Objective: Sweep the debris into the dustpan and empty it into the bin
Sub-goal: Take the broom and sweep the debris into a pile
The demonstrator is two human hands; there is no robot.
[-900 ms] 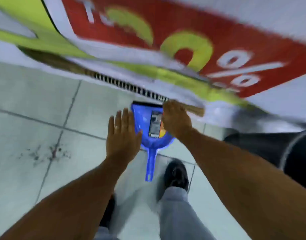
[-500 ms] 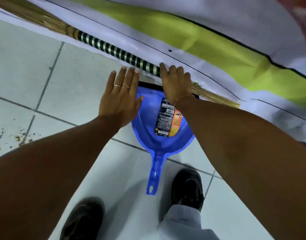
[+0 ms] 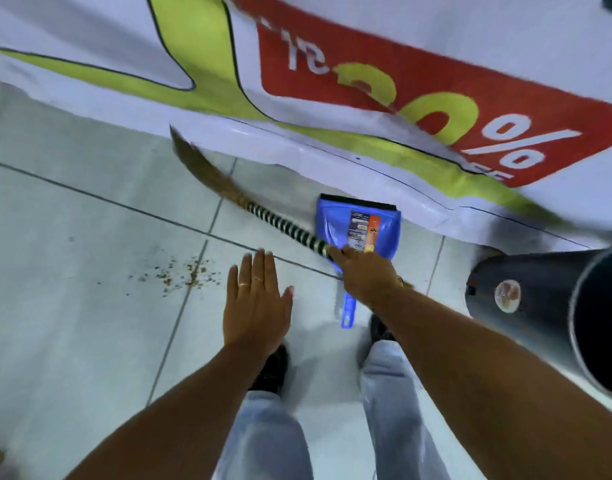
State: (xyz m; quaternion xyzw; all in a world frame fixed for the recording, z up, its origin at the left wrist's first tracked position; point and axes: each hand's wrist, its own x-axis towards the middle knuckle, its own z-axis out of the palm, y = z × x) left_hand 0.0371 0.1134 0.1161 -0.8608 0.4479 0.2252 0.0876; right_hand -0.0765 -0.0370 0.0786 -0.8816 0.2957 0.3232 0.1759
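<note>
Beyond the dustpan, along the far edge of the floor, lies a big white banner (image 3: 332,36) with yellow-green shapes and a red panel that carries a percent sign. On the near side of the dustpan spreads the pale tiled floor (image 3: 72,341) with dark joint lines. To the right of the dustpan stands the dark round bin (image 3: 546,306), tilted in my view, with a small round sticker on its wall; its open rim is at the right edge of the picture.

From the left side of the dustpan the broom (image 3: 263,216) stretches away to the upper left. Its handle is wrapped in black and pale stripes, and its brown bristles end close to the banner edge. The broom looks a little blurred.

The blue dustpan (image 3: 360,226) lies flat on the tiles, its black lip touching the banner edge, its handle pointing toward my feet, and a printed label stuck inside it.

My right hand (image 3: 365,275) is over the rear part of the dustpan, and its fingers are closed around the striped handle of the broom. My left hand (image 3: 257,306) is to the left of the dustpan, apart from it, flat and empty, fingers stretched out, with rings on two fingers.

Further left of the dustpan, well apart from it, the debris (image 3: 180,271) lies as small brown crumbs scattered on the tiles.
</note>
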